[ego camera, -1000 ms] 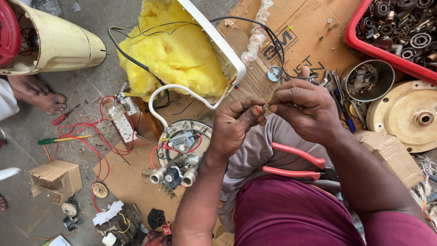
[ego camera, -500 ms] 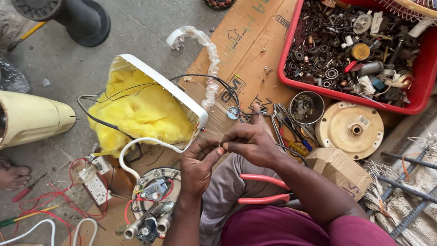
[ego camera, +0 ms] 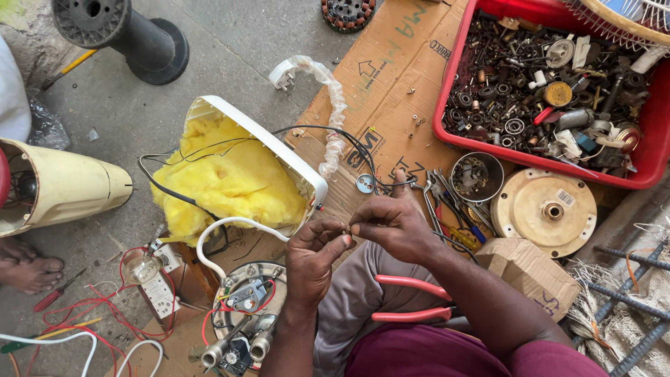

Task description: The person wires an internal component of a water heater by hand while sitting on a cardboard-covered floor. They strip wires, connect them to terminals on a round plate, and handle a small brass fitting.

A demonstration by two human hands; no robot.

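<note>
- Grey concrete floor carries flattened brown cardboard, and the work lies on both.
- Left hand and right hand meet above the lap; fingertips of both pinch a thin wire end between them, too small to see well.
- Just left of the hands lies an open white casing, rounded and hard, stuffed with soft yellow insulation.
- Below the casing sits a round metal plate with red wires and shiny tubes.
- Pliers with pink handles rest on the lap, right of the left hand.
- Risk, I judge: the fine strand can snap or prick a finger if twisted hard; the pliers may slide off the lap.
- Far right of the casing, a red tray holds dark greasy small parts.
</note>
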